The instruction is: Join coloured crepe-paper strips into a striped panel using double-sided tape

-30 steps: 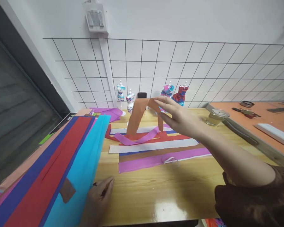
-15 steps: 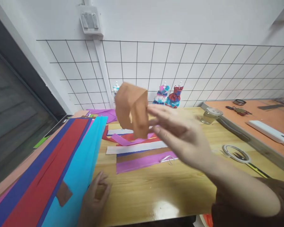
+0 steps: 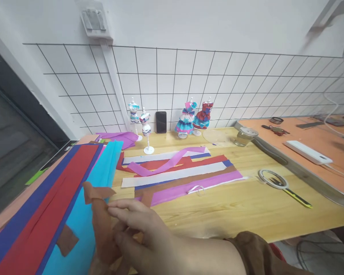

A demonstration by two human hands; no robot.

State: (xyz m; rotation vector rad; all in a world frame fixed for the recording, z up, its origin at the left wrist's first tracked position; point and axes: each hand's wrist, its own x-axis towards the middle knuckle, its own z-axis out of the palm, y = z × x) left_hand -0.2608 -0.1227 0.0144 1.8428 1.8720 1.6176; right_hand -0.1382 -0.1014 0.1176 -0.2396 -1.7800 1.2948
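Note:
Pinched in the fingers of my right hand (image 3: pixel 145 225) is a loosely curled brown crepe paper strip (image 3: pixel 101 225), held over the left side of the table. My left hand (image 3: pixel 95 264) shows only as a small part at the bottom edge, behind the strip; its fingers are hidden. Beneath the strip lies a bright blue crepe paper sheet (image 3: pixel 103 164), with a small brown piece (image 3: pixel 67 240) on it. Right of my hand, a layered row of cut strips includes a purple strip (image 3: pixel 172 194) and a white strip (image 3: pixel 172 173).
Small dressed mannequins (image 3: pixel 147 130) and a black phone (image 3: pixel 161 122) stand by the tiled wall. A lidded glass jar (image 3: pixel 245 136), a tape roll (image 3: pixel 275 186) and a yellow-black cutter (image 3: pixel 299 198) sit to the right. Red crepe paper (image 3: pixel 54 194) lies at the left.
My right hand has brought the brown strip down and left, from in front of the wall to above the blue sheet. My left hand has become mostly hidden. The view has turned slightly right.

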